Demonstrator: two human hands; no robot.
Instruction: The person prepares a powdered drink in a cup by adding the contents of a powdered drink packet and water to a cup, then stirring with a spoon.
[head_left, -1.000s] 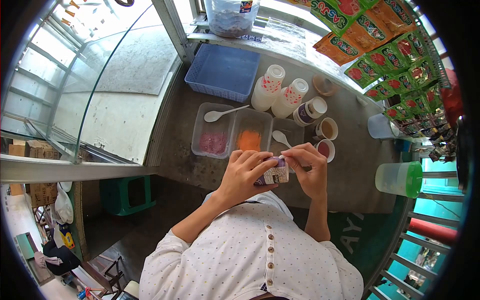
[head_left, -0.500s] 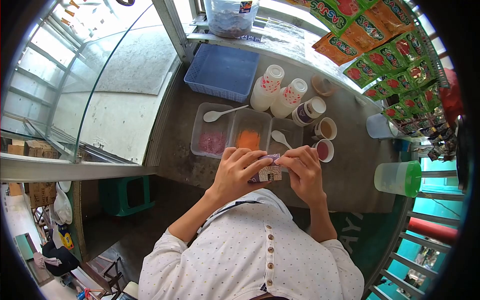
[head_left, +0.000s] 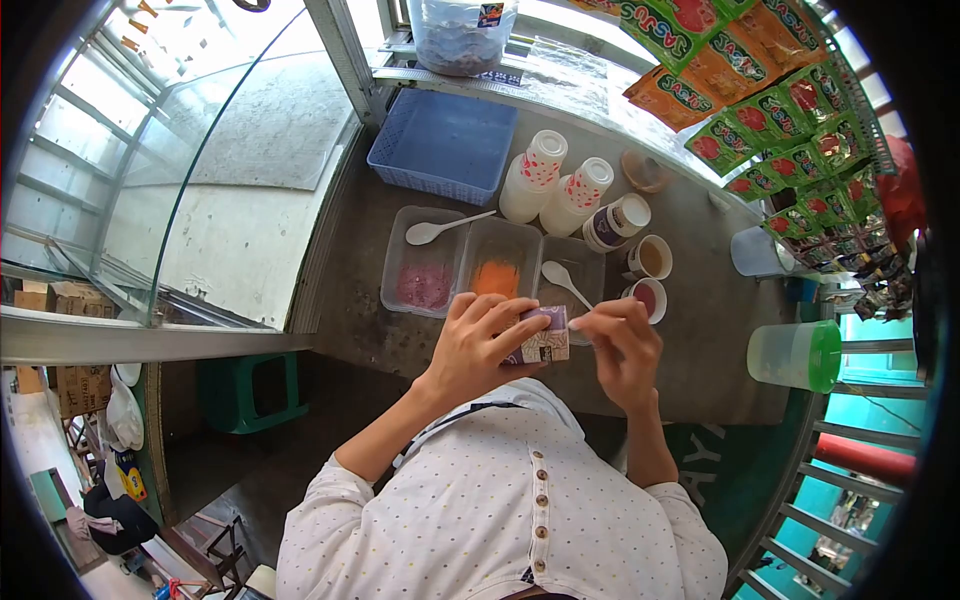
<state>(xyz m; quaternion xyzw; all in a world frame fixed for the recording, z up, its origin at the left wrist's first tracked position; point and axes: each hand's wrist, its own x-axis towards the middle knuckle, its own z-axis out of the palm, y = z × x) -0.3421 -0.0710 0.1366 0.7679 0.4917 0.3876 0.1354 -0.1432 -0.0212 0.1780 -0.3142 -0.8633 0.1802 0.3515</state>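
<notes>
My left hand (head_left: 480, 335) is wrapped around a small purple and beige patterned carton (head_left: 545, 347), held above the counter's near edge. Just to the carton's right is my right hand (head_left: 627, 350), its thumb and forefinger pinched together. A tiny pale bit shows at those fingertips, too small to name. Beyond the hands stand clear plastic tubs: one with pink powder (head_left: 425, 285), one with orange powder (head_left: 497, 280), and a third tub (head_left: 592, 262) with a white spoon (head_left: 562, 277) in it. Another white spoon (head_left: 430, 232) lies across the pink powder's tub.
Stacked paper cups (head_left: 545, 160) stand upside down behind the tubs, near a blue basket (head_left: 440, 140). To the right are a cup of brown liquid (head_left: 655, 257) and a cup of reddish liquid (head_left: 652, 297). A green-lidded container (head_left: 790, 358) sits farther right, under hanging sachets (head_left: 750, 115).
My right hand has moved right, off the carton, leaving a gap between its fingertips and the carton. My left hand keeps its hold in nearly the same place.
</notes>
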